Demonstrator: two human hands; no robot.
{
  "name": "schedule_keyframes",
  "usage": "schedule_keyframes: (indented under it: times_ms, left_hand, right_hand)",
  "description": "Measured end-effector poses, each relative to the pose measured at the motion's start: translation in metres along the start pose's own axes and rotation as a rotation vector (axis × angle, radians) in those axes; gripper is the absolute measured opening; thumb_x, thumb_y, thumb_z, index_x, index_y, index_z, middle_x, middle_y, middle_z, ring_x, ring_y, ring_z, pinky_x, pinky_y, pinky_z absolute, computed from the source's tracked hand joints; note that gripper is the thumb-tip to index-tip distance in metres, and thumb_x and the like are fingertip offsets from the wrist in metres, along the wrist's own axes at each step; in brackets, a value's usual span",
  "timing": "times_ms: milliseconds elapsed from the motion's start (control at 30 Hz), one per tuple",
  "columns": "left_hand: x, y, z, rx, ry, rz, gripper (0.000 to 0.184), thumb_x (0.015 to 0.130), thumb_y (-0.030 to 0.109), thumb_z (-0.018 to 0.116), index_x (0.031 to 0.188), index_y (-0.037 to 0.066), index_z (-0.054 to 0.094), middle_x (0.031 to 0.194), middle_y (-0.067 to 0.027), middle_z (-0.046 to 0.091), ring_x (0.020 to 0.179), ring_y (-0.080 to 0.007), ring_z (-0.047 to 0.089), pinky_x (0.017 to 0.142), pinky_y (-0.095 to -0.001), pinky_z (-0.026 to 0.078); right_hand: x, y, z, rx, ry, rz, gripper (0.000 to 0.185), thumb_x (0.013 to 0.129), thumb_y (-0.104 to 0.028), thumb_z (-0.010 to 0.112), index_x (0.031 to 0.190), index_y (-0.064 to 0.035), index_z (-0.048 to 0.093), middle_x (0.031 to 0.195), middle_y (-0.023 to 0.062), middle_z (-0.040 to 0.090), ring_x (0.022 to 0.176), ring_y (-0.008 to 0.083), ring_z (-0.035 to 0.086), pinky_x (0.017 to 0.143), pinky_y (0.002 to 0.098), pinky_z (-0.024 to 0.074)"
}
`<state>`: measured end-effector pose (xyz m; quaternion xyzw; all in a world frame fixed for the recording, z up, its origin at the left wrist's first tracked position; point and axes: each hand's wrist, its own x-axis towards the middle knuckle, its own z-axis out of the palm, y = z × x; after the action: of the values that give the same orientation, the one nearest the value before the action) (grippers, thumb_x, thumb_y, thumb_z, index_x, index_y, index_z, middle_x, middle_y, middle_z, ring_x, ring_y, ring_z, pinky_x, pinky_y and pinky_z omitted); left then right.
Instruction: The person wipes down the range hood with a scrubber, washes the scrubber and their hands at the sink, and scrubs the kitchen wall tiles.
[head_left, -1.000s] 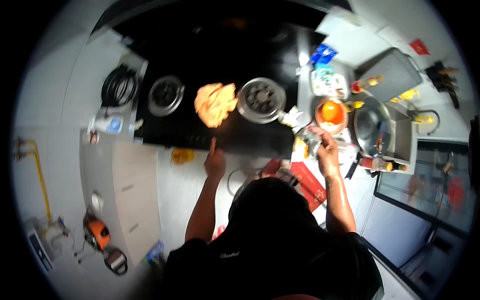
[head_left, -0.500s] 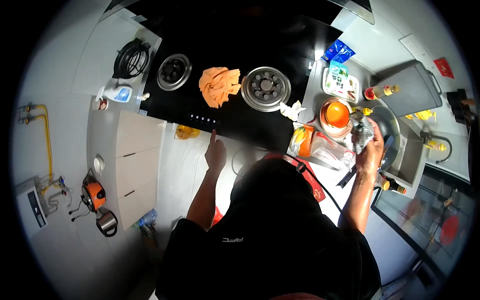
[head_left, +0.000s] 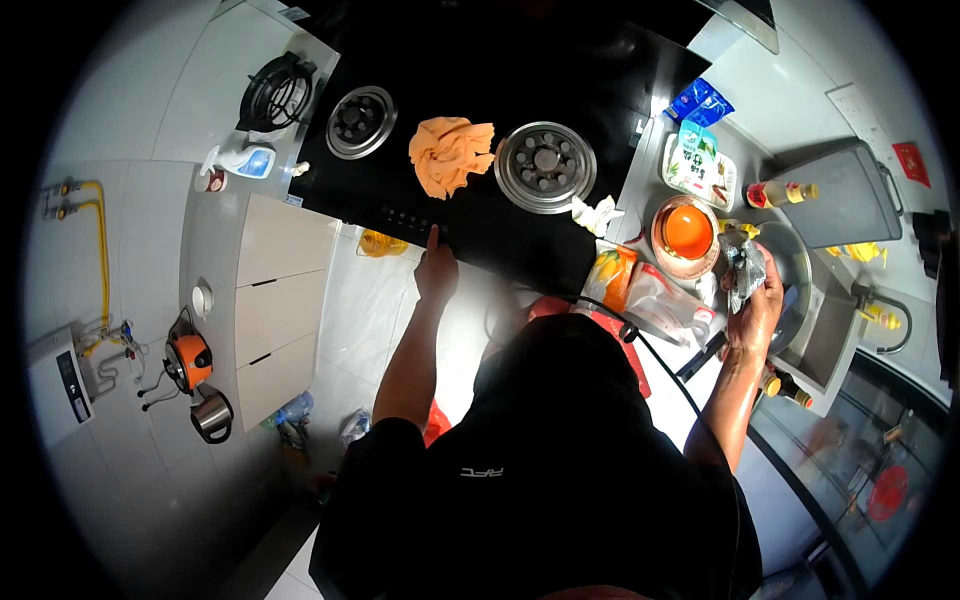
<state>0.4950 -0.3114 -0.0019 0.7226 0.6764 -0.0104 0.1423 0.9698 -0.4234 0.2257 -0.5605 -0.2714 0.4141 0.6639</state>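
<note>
My left hand (head_left: 437, 275) holds nothing. Its index finger is stretched out to the right end of the row of touch controls (head_left: 405, 216) at the front edge of the black glass cooktop (head_left: 480, 235), while the other fingers curl in. In my right hand (head_left: 757, 315) is a crumpled silvery wad (head_left: 744, 268), gripped over the counter beside the sink; its exact kind is unclear. Left of the wad stands an orange bowl (head_left: 688, 232). A crumpled orange cloth (head_left: 450, 157) lies on the cooktop between the left burner (head_left: 361, 122) and the right burner (head_left: 546, 167).
A crumpled white tissue (head_left: 597, 215) sits at the cooktop's right front corner. Food packets (head_left: 612, 277), a white tray (head_left: 715, 180), a pan (head_left: 792, 275) and a bottle (head_left: 780, 194) crowd the right counter. Pan supports (head_left: 277, 93) and a spray bottle (head_left: 245, 161) stand at left.
My left fingertip has moved forward from the front edge onto the controls, whose bright white lights now look dim. My right hand still grips the silvery wad. The whole view has shifted slightly.
</note>
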Motion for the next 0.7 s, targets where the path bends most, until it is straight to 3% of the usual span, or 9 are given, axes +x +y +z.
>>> schedule_keyframes:
  times_ms: [100,167,200,233,267,300,433,500,700]
  left_hand:
    - [-0.006,0.008,-0.018,-0.076,-0.005,-0.083,0.009,0.089,0.010,0.057,0.095,0.003,0.058,0.148,-0.0144,0.044,0.099,-0.0331,0.065,0.081,-0.0452,0.053]
    - [-0.008,-0.019,0.016,-0.154,0.158,0.010,0.019,0.089,0.010,0.057,0.107,0.003,0.061,0.138,-0.0167,0.053,0.103,-0.0361,0.063,0.086,-0.0452,0.051]
    - [-0.005,-0.009,0.011,-0.189,0.118,-0.026,0.033,0.089,0.010,0.057,0.121,0.004,0.059,0.125,-0.0188,0.061,0.105,-0.0381,0.061,0.089,-0.0444,0.050]
    - [0.000,-0.006,0.019,-0.140,0.272,0.189,0.038,0.089,0.010,0.057,0.126,0.005,0.058,0.117,-0.0194,0.065,0.106,-0.0372,0.061,0.090,-0.0441,0.050]
    - [0.000,-0.005,0.017,-0.185,0.234,0.063,0.025,0.090,0.019,0.054,0.107,0.004,0.065,0.120,-0.0179,0.063,0.108,-0.0340,0.060,0.088,-0.0429,0.051]
    - [0.009,-0.018,0.037,-0.177,0.356,0.249,0.024,0.085,0.014,0.057,0.105,0.003,0.065,0.124,-0.0155,0.062,0.110,-0.0338,0.060,0.089,-0.0437,0.051]
    - [0.047,0.057,-0.024,-0.211,0.391,0.395,0.032,0.079,0.009,0.061,0.110,0.001,0.064,0.132,-0.0187,0.057,0.117,-0.0374,0.056,0.095,-0.0457,0.049]
    - [0.061,0.088,-0.045,-0.206,0.398,0.436,0.045,0.083,0.015,0.066,0.125,0.000,0.058,0.141,-0.0235,0.047,0.128,-0.0389,0.049,0.104,-0.0448,0.043]
    - [0.108,0.114,-0.042,-0.010,0.246,0.353,0.068,0.089,0.041,0.065,0.141,0.002,0.045,0.150,-0.0248,0.037,0.135,-0.0414,0.039,0.111,-0.0465,0.034]
  right_hand:
    - [-0.003,0.000,-0.003,0.012,0.046,-0.006,0.035,0.088,-0.016,0.069,0.118,0.0004,0.061,0.097,0.0047,0.067,0.074,0.0090,0.059,0.064,0.0226,0.0479]
    - [-0.006,-0.001,-0.016,0.065,0.102,-0.017,0.042,0.088,-0.016,0.068,0.126,0.0003,0.058,0.094,0.0048,0.066,0.071,0.0113,0.060,0.064,0.0246,0.0491]
    - [-0.004,-0.005,-0.012,-0.011,0.203,-0.019,0.039,0.088,-0.017,0.069,0.123,-0.0007,0.061,0.096,0.0038,0.068,0.075,0.0104,0.062,0.066,0.0243,0.0504]
    - [0.002,0.003,-0.026,-0.078,0.249,-0.061,0.033,0.088,-0.015,0.068,0.118,-0.0006,0.064,0.101,0.0037,0.068,0.082,0.0107,0.064,0.073,0.0255,0.0522]
    - [0.000,-0.003,-0.025,-0.127,0.281,-0.035,0.028,0.088,-0.011,0.067,0.114,-0.0002,0.065,0.104,0.0039,0.069,0.089,0.0112,0.065,0.081,0.0260,0.0516]
    - [0.004,-0.004,-0.028,-0.092,0.233,-0.075,0.024,0.090,-0.009,0.064,0.112,0.0000,0.066,0.103,0.0031,0.068,0.091,0.0106,0.063,0.086,0.0253,0.0493]
    - [0.037,-0.036,-0.032,-0.320,0.250,-0.143,0.011,0.089,-0.008,0.061,0.098,-0.0035,0.066,0.089,-0.0019,0.063,0.081,0.0057,0.056,0.076,0.0210,0.0433]
    - [0.054,-0.066,-0.027,-0.604,0.396,-0.313,0.008,0.088,-0.008,0.063,0.095,-0.0045,0.063,0.086,-0.0023,0.060,0.075,0.0049,0.053,0.068,0.0212,0.0424]
    - [0.101,-0.087,-0.068,-0.052,0.317,-0.405,0.011,0.092,-0.005,0.061,0.103,-0.0049,0.060,0.090,0.0026,0.063,0.074,0.0092,0.059,0.066,0.0213,0.0488]
